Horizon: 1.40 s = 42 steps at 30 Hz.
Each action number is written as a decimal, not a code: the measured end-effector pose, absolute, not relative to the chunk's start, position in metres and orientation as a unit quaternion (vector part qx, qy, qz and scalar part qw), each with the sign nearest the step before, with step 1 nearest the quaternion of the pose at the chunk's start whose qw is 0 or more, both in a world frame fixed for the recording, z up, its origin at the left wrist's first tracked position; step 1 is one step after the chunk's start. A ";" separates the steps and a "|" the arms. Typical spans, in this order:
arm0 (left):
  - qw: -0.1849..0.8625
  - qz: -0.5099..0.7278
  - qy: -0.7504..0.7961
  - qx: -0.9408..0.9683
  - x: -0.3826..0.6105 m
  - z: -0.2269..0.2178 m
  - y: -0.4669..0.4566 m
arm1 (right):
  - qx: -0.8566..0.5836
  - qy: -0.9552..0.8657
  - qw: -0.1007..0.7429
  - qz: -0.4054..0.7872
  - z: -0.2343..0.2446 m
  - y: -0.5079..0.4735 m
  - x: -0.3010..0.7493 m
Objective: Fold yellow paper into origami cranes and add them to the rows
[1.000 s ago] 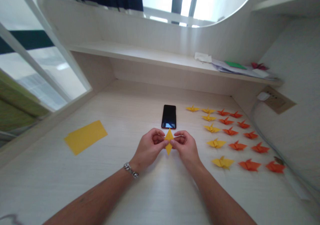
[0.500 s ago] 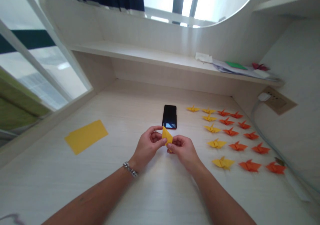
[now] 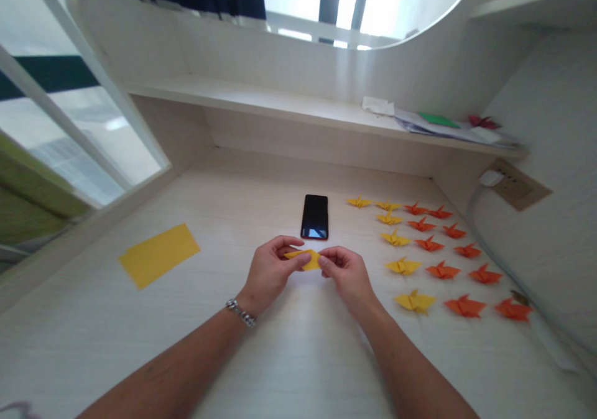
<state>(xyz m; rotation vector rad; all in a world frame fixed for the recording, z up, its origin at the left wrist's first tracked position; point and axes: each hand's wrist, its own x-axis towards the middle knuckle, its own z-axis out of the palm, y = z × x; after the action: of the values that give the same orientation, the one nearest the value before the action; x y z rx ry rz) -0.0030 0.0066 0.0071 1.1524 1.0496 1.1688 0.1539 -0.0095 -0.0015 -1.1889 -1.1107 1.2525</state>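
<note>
A small folded piece of yellow paper (image 3: 308, 259) lies sideways between my two hands, just above the desk. My left hand (image 3: 270, 271) pinches its left end with thumb and fingers closed. My right hand (image 3: 347, 274) pinches its right end the same way. A metal bracelet (image 3: 241, 313) sits on my left wrist. A black phone (image 3: 314, 216) lies flat on the desk (image 3: 186, 319) just beyond my hands.
Rows of folded paper cranes lie at the right, yellow ones (image 3: 403, 266) nearer my hands and orange ones (image 3: 443, 271) beyond. A flat yellow sheet (image 3: 158, 255) lies at the left. A shelf (image 3: 261, 103) with papers (image 3: 448, 127) runs along the back; a wall socket (image 3: 510, 184) is at the right.
The folded yellow paper stood upright as a diamond a second ago; my hands have turned it so it now lies sideways. Both hands kept their pinch and barely shifted.
</note>
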 end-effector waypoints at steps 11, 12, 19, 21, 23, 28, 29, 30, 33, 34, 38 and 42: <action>0.616 0.477 0.429 0.457 -0.005 0.009 0.008 | -0.511 -0.493 0.484 0.512 -0.001 -0.008 0.161; 0.620 0.474 0.424 0.460 -0.005 0.010 0.008 | -0.507 -0.489 0.484 0.518 0.000 -0.008 0.161; 0.593 0.461 0.406 0.520 -0.005 0.016 0.005 | -0.498 -0.492 0.479 0.530 0.002 -0.009 0.162; 0.571 0.457 0.417 0.539 -0.004 0.016 0.003 | -0.495 -0.495 0.476 0.532 0.001 -0.009 0.162; 0.555 0.460 0.429 0.545 -0.003 0.016 0.003 | -0.490 -0.493 0.487 0.529 -0.001 -0.009 0.161; 0.546 0.466 0.432 0.547 -0.003 0.013 0.002 | -0.502 -0.505 0.524 0.468 -0.003 -0.009 0.162; 0.545 0.465 0.429 0.550 -0.003 0.012 0.002 | -0.506 -0.509 0.525 0.457 -0.003 -0.009 0.162; 0.543 0.465 0.428 0.554 -0.003 0.012 0.002 | -0.508 -0.513 0.526 0.450 -0.003 -0.010 0.162; 0.535 0.469 0.428 0.557 -0.002 0.013 0.001 | -0.506 -0.525 0.529 0.434 -0.001 -0.012 0.161; 0.533 0.471 0.428 0.557 -0.002 0.013 0.001 | -0.503 -0.529 0.532 0.429 0.000 -0.012 0.160; 0.526 0.480 0.429 0.556 -0.002 0.014 0.001 | -0.492 -0.542 0.545 0.409 0.001 -0.014 0.159; 0.521 0.483 0.433 0.555 -0.003 0.014 0.001 | -0.488 -0.545 0.550 0.404 0.001 -0.014 0.158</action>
<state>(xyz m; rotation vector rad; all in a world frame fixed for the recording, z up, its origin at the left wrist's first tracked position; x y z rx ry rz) -0.0026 0.0007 0.0141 1.3300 1.0374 1.1576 0.1582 -0.0139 0.0009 -1.1560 -1.2893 0.9553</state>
